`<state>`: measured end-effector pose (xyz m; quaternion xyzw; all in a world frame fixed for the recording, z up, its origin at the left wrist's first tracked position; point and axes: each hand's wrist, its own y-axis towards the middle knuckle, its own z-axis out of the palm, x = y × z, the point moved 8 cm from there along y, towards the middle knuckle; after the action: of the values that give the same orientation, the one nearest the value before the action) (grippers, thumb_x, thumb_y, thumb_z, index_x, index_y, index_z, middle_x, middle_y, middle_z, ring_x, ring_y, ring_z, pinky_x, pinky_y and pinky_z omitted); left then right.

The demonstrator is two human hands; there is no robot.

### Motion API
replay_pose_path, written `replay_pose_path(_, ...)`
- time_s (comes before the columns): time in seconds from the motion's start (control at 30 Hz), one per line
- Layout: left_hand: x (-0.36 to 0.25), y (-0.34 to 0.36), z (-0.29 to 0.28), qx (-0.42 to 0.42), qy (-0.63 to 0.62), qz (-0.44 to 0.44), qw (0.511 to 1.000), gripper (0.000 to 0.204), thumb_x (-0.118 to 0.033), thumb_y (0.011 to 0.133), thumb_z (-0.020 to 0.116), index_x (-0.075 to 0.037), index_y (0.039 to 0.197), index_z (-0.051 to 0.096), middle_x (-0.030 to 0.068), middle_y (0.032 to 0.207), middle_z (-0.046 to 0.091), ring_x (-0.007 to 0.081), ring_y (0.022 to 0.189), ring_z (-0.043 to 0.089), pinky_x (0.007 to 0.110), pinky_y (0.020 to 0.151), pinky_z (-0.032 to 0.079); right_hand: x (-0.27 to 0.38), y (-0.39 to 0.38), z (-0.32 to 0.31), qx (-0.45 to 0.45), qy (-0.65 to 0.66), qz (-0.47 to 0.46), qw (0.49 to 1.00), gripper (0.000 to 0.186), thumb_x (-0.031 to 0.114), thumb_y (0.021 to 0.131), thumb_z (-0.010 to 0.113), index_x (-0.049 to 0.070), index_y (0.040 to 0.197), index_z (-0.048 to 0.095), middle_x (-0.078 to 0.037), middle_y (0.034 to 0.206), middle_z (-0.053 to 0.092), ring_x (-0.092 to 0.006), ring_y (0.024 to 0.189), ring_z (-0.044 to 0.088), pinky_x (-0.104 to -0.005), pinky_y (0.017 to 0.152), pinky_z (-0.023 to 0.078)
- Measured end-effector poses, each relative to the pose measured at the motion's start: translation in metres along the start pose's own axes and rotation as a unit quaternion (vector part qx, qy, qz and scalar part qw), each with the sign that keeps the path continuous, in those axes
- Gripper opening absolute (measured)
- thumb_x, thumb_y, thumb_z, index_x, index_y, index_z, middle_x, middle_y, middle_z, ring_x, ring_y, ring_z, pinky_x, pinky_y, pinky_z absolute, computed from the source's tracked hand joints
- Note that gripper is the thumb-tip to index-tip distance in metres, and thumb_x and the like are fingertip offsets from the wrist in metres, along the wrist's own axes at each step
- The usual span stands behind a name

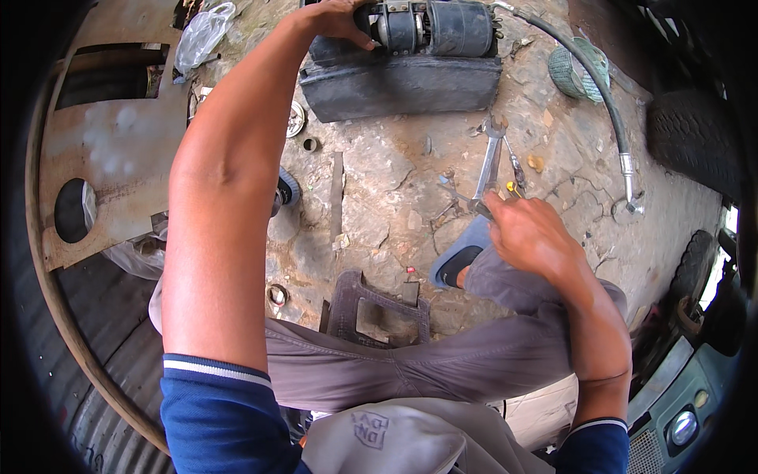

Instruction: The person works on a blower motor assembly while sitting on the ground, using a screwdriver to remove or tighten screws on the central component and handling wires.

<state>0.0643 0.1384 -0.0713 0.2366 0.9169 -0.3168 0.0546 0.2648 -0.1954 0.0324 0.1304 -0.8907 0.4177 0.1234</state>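
At the top edge my left hand [341, 22] grips the left end of a black cylindrical motor unit [462, 30], its thumb bent over the near side. Some of its fingers are cut off by the frame. The unit lies on a black box-shaped block [403, 87] on the ground. My right hand [530, 231] is closed around the near end of a silver wrench [489, 162], whose open jaw points away from me. Just beside it lies a thin tool [515, 167] with a yellow piece [512, 187] at its near end.
A black hose [588, 67] with a metal end fitting curves down on the right. Near it sit a green woven container [575, 71] and a tyre [695, 138]. A rusty sheet-metal panel [118, 193] stands left. Small metal rings [277, 295] and a dark stool frame [347, 304] are close by.
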Motion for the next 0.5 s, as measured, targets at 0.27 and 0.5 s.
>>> replay_pose_path(0.27, 0.006, -0.009, 0.001, -0.005, -0.033, 0.001, 0.999, 0.114, -0.054, 0.054, 0.090, -0.018, 0.150, 0.041, 0.0171, 0.145, 0.048, 0.0352, 0.136, 0.044, 0.045, 0.110, 0.041, 0.001, 0.006, -0.001, -0.020, -0.016, 0.001, 1.000, 0.026, 0.016, 0.089, 0.062, 0.001, 0.109, 0.057, -0.024, 0.080, 0.067, -0.0436, 0.081, 0.066, -0.0522, 0.072, 0.051)
replay_pose_path(0.5, 0.008, -0.011, 0.005, -0.010, -0.010, -0.011, 1.000, 0.119, -0.055, 0.054, 0.090, -0.017, 0.153, 0.037, 0.0195, 0.146, 0.046, 0.0361, 0.136, 0.044, 0.045, 0.110, 0.041, -0.001, 0.008, 0.006, -0.007, -0.008, 0.006, 1.000, 0.023, 0.015, 0.089, 0.062, 0.001, 0.106, 0.056, -0.024, 0.080, 0.067, -0.0439, 0.082, 0.066, -0.0530, 0.074, 0.050)
